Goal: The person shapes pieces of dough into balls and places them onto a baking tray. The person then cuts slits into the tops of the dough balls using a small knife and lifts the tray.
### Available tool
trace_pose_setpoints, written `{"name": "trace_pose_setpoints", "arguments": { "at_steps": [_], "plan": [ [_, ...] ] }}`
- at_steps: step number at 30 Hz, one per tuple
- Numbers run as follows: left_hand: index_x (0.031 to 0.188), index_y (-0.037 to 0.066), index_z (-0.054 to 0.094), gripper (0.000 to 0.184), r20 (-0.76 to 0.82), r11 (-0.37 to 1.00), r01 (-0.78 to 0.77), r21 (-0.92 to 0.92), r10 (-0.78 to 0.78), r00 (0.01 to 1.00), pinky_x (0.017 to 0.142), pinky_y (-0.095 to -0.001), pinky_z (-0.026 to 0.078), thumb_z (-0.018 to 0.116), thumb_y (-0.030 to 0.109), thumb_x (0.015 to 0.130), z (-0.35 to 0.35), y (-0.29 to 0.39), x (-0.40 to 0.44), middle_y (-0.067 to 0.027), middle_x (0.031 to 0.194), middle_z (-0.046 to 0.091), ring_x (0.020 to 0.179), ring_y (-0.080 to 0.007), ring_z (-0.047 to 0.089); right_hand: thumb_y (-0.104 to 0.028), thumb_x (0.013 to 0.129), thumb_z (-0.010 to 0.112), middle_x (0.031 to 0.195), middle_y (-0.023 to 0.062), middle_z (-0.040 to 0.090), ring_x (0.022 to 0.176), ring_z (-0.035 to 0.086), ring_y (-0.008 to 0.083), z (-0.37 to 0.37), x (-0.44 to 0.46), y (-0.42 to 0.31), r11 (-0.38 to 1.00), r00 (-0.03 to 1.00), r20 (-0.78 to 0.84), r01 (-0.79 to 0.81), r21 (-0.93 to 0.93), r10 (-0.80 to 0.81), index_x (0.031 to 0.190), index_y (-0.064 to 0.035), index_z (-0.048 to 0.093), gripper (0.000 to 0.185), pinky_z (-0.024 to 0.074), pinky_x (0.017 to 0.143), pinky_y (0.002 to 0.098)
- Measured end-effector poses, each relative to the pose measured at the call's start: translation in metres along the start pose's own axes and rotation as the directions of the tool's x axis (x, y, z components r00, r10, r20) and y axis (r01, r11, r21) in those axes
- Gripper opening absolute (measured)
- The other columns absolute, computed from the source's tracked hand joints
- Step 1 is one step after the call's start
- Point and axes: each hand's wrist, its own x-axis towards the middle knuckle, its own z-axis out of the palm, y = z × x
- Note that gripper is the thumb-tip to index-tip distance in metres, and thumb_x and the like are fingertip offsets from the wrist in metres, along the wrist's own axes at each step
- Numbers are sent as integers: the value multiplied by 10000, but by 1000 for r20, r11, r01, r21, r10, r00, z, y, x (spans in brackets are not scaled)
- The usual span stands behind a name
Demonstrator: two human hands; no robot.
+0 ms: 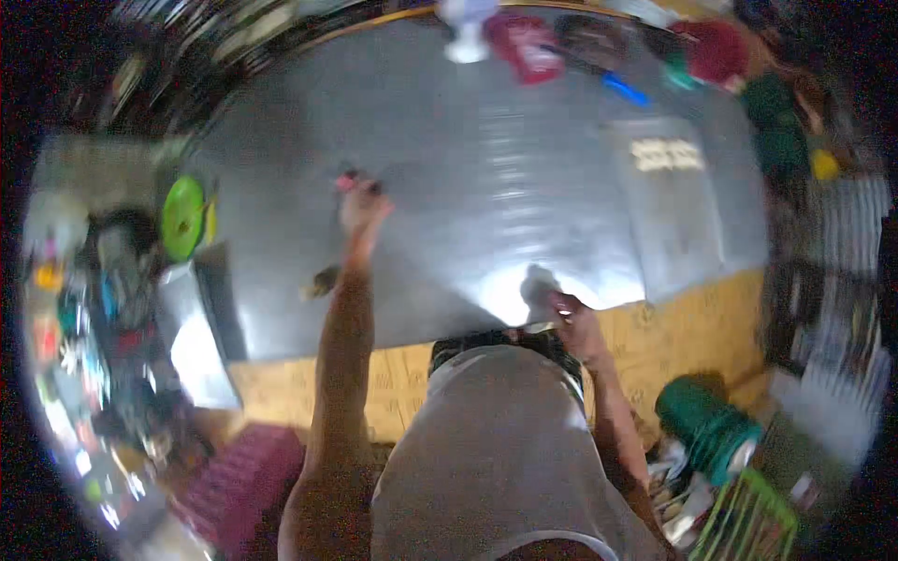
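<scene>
Over the left part of the grey table (440, 122), my left hand (363, 208) is closed around a small pink and dark object (349, 180), too blurred to name. My right hand (578, 327) is at the table's near edge, fingers bent together beside a greyish blurred shape (540, 285); what it holds, if anything, cannot be made out. A small brownish item (323, 280) lies on the table beside my left forearm. On the right of the table, several small pale pieces (666, 154) sit on a grey board or sheet (678, 224).
A green round item (182, 218) is at the table's left edge. Red items (533, 51), a blue item (625, 89) and a white object (466, 33) line the far edge. A pink crate (243, 481), a green bin (706, 425) and a green basket (748, 519) stand nearer me.
</scene>
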Motion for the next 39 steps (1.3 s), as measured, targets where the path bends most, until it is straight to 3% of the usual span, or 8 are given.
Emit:
{"name": "trace_pose_setpoints", "arguments": {
  "at_steps": [2,5,6,8,11,17,26,39],
  "plan": [
    [1051,52,567,167,112,447,-240,862,295,949,625,-365,462,522,161,932,16,66,-20,-55,851,577,711,-225,556,-153,850,646,1093,205,669,948,657,340,-3,-2,15,997,997,37,75,-33,-73,1192,-27,612,366,520,835,376],
    [1148,47,562,232,52,983,153,-105,-149,988,722,-331,494,521,86,923,104,132,-99,-62,894,588,763,-183,581,-269,961,581,1140,168,658,980,627,224,-18,7,-4,997,999,3,32,64,-32,1275,34,551,438,509,854,351],
    [1180,33,545,268,283,591,427,-685,-323,903,744,-314,497,537,68,914,135,136,-122,-67,917,602,788,-172,595,-269,961,581,1140,168,658,980,627,224,-23,7,0,997,999,-21,35,76,-33,1275,34,551,438,509,854,351],
    [1187,6,528,296,400,704,-566,430,413,818,776,-298,490,553,10,892,203,129,-190,-60,1011,599,920,-164,582,-272,977,556,1094,152,664,959,639,251,-33,11,6,893,985,-62,-117,435,160,1277,25,542,423,496,862,344],
    [1396,28,243,624,744,966,246,-77,-109,660,734,-280,475,599,-6,884,295,185,-280,-80,1060,552,896,-157,551,-316,977,554,1039,124,659,966,610,187,-80,-13,-15,775,926,-153,-189,603,345,1236,32,556,433,485,860,327],
    [1509,45,126,859,851,961,-90,261,-185,491,871,-339,511,671,23,845,418,165,-308,-165,1164,615,1017,-211,618,-287,969,546,795,41,643,727,605,133,-147,-74,141,725,818,-359,-99,681,449,1082,-28,639,298,503,664,292],
    [1201,-10,567,420,337,396,-692,604,660,672,925,-470,466,616,212,848,467,186,-73,-250,1087,625,1005,-404,603,-249,985,554,713,30,571,508,484,98,-210,-121,224,477,605,-306,-140,868,735,1055,-42,625,230,411,448,250],
    [792,23,706,494,333,368,-437,821,313,889,711,-508,514,450,428,909,511,196,55,-231,834,681,736,-401,673,-162,1019,448,1010,127,627,781,654,218,-191,-29,186,505,637,-282,-197,841,718,1168,-1,513,229,574,602,331]
  ]
}}
